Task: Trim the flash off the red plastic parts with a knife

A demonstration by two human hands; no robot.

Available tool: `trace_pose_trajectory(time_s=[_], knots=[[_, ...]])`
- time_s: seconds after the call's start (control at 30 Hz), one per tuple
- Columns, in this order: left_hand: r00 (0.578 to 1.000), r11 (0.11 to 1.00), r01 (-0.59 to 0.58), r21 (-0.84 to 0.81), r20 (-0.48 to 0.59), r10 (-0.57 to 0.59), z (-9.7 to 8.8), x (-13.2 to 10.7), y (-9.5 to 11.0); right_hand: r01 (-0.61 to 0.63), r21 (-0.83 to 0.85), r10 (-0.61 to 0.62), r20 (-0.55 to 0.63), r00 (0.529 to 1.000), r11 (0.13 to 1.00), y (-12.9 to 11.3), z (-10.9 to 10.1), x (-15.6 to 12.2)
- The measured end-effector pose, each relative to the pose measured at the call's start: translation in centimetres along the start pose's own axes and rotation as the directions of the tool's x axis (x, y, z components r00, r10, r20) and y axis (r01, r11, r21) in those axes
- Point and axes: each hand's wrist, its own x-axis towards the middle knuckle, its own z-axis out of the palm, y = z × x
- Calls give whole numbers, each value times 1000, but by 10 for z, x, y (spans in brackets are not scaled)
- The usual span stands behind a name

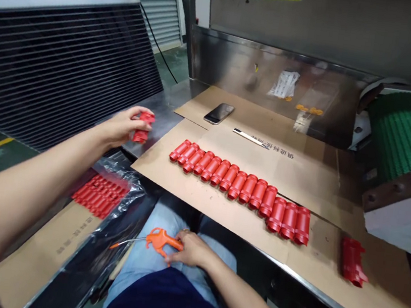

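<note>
Cardboard [200, 193] is covering most of the desk [173, 96], where a row of red tubes [237, 185] is lying near the front edge. Around the near left corner, the curled left hand [127, 125] is gripping 1 red cylinder [141, 132]; below the front edge, the right hand [192, 249] is grasping an orange air gun [158, 240].

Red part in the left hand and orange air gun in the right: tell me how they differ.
The red part is a short cylinder; the orange air gun has a grip and a long, thin nozzle. The red part is in the left hand, out to the side; the orange air gun is in the right hand, over the lap. Both are hand-held.
</note>
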Motion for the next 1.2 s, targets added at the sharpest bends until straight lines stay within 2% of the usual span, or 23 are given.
trace_pose_trajectory(time_s=[0.07, 0.13, 0.2, 0.27, 0.37, 0.43, 0.5, 0.6, 0.73, 0.87, 0.97, 1.07, 1.2], knots=[[998, 980, -51, -193, -34, 46, -11, -51, -12, -37, 0, 36, 152, 988, 999, -9, 3, 15], [993, 930, -91, -356, -99, 59, -11, -111, -29, -49, -7, 48, 310, 949, 999, -21, 7, 21], [984, 732, -119, -671, -177, -2, -2, -171, -50, -30, -31, 40, 437, 899, 999, -33, 11, 17], [969, 636, -88, -766, -215, -125, 9, -220, -70, 16, -66, 18, 482, 876, 998, -44, 13, 6], [933, 587, -48, -808, -245, -262, 16, -265, -96, 115, -104, -61, 421, 905, 988, -67, 8, -16], [917, 546, -34, -837, -243, -316, 13, -281, -113, 247, -123, -197, 321, 926, 961, -91, 1, -29], [910, 510, -31, -860, -235, -341, 10, -289, -129, 378, -145, -330, 273, 903, 914, -121, -6, -39], [911, 489, -50, -871, -240, -335, 8, -297, -152, 435, -191, -381, 262, 887, 880, -167, -8, -47], [914, 496, -86, -864, -266, -306, 6, -309, -181, 409, -310, -371, 176, 912, 858, -211, -1, -45], [917, 506, -108, -856, -283, -283, 0, -323, -202, 391, -331, -328, 230, 916, 859, -240, 7, -42], [920, 500, -143, -854, -301, -252, -4, -331, -205, 374, -338, -290, 275, 917, 864, -255, 10, -36], [923, 482, -188, -856, -321, -211, -7, -336, -204, 359, -384, -282, 243, 928, 851, -263, 11, -25], [931, 373, -329, -867, -364, -24, -9, -344, -213, 352, -426, -295, 195, 935, 833, -269, 9, -10]])
